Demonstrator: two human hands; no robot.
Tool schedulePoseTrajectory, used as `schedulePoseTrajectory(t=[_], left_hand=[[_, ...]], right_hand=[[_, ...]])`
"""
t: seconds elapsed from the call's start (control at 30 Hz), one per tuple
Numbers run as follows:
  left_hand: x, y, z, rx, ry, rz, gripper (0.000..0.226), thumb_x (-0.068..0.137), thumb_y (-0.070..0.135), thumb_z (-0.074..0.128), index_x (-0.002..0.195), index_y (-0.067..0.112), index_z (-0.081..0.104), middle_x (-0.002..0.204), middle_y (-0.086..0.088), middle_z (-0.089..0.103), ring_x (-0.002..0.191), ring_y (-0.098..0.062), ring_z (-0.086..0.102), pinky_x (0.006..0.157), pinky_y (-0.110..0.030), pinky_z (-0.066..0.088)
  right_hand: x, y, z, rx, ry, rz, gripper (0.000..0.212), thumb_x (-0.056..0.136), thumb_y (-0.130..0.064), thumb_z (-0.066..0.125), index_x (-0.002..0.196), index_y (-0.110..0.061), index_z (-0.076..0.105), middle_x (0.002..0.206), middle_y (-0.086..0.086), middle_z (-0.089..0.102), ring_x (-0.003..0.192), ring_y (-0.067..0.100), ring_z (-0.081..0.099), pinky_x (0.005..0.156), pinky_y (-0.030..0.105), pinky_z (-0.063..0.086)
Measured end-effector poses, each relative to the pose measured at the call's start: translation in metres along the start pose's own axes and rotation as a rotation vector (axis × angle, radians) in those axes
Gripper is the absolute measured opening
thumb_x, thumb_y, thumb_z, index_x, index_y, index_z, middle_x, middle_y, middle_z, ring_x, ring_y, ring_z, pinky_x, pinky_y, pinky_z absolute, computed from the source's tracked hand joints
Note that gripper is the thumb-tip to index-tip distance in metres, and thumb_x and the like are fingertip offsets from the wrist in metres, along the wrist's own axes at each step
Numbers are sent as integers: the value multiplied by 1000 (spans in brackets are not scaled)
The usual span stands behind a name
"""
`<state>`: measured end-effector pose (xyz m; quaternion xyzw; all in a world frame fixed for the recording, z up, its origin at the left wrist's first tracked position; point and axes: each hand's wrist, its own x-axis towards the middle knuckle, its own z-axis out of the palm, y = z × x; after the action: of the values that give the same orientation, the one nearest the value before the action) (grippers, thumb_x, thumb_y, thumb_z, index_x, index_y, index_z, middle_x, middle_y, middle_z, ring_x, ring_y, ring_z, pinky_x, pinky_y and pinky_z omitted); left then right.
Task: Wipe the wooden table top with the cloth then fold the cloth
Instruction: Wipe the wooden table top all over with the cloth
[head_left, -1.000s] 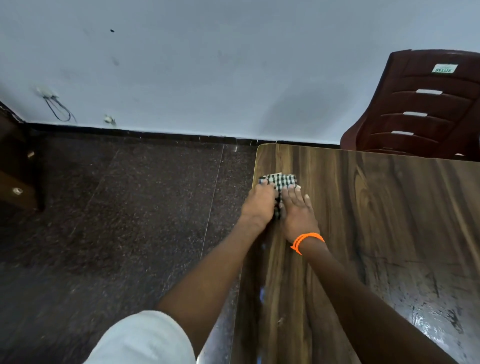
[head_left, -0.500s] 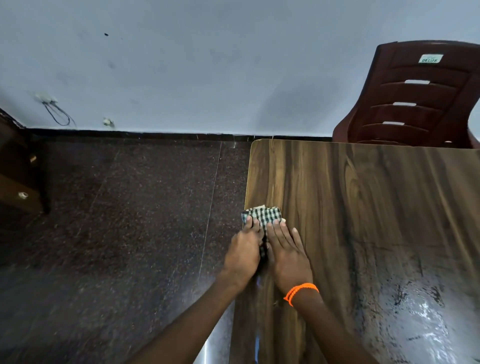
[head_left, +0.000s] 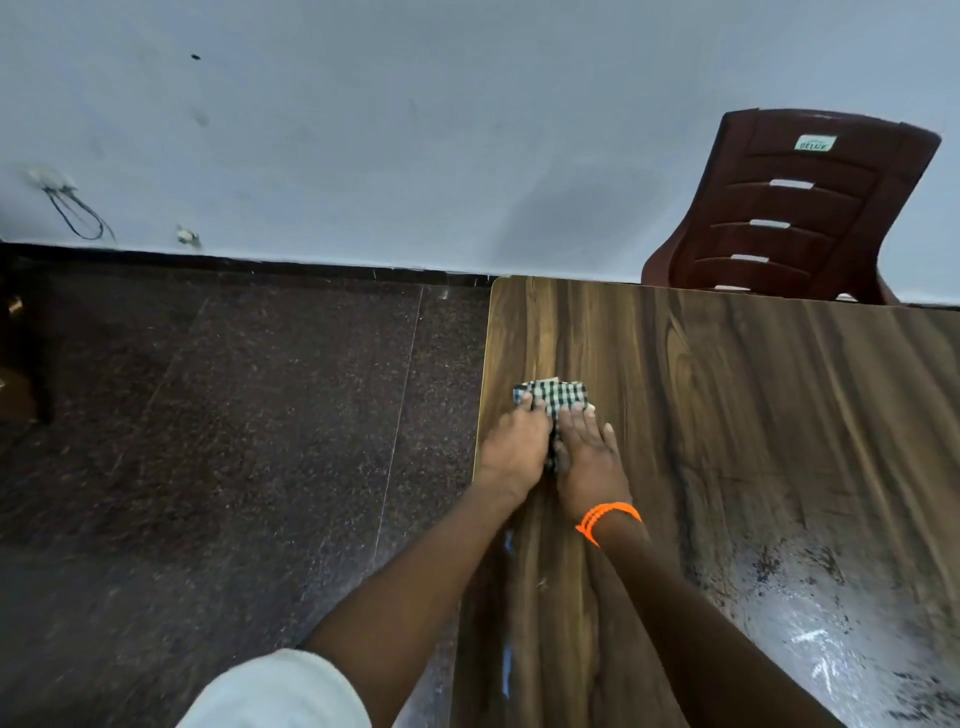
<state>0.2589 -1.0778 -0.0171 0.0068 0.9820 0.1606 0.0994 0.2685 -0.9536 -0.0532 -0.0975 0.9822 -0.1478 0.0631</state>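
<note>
No container was in view. The cloth (head_left: 551, 397) was a small green-and-white checked piece, bunched into a compact wad, lying on the wooden table (head_left: 727, 415) close to its left edge and short of the far corner. Both hands lay flat on it, side by side and touching. The left hand (head_left: 514, 449) covered the near left part of the cloth, its fingers (head_left: 527, 408) extended and pressed down rather than curled. The right hand (head_left: 589, 462), with an orange band (head_left: 608, 519) at the wrist, covered the near right part, fingers (head_left: 579, 415) likewise spread flat. Only the far portion of the cloth showed beyond the fingertips, plus a dark strip between the two hands. A brown plastic chair (head_left: 795, 208) stood past the table's far edge.
</note>
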Motion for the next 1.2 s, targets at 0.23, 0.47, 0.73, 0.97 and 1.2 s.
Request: schedulePoseTrajectory(t=[0.23, 0.47, 0.73, 0.97, 1.2], left_hand=[[-50, -58, -2, 8, -12, 6, 46, 98, 9, 43, 143, 18, 44, 151, -11, 41, 123, -30, 57, 104, -38, 46], [-117, -43, 33, 77, -56, 109, 59, 97, 5, 36, 153, 22, 28, 162, -4, 20, 147, -21, 28, 112, -34, 38], [-112, 26, 53, 41, -55, 117, 47, 102, 9, 36, 150, 10, 34, 161, -12, 22, 145, -27, 32, 111, -37, 41], [-71, 6, 16, -96, 9, -26, 27, 105, 24, 38, 121, 10, 55, 129, -15, 58, 110, -35, 62, 93, -43, 51], [-129, -50, 7, -97, -16, -67, 33, 99, 15, 46, 131, 13, 51, 130, -14, 56, 110, -36, 60, 95, -42, 48]], right_hand=[[-32, -53, 27, 42, -22, -113, 53, 105, -23, 32, 155, -14, 18, 163, 6, 14, 152, 21, 7, 122, 36, 0], [-115, -41, 31, 23, 63, -144, 54, 93, -15, 61, 144, -9, 45, 149, 10, 46, 140, 26, 40, 117, 35, 8], [-136, 29, 17, -90, 49, -47, 54, 102, -22, 44, 153, -13, 27, 159, 6, 29, 149, 20, 22, 121, 32, -2], [-74, -3, 17, -117, -24, -9, 53, 106, -27, 22, 156, -19, 4, 165, 3, 7, 152, 19, 1, 121, 36, -2], [-107, -60, 41, 3, -53, -116, 58, 104, -19, 32, 156, -25, 8, 165, 1, 6, 152, 20, -1, 121, 34, -5]])
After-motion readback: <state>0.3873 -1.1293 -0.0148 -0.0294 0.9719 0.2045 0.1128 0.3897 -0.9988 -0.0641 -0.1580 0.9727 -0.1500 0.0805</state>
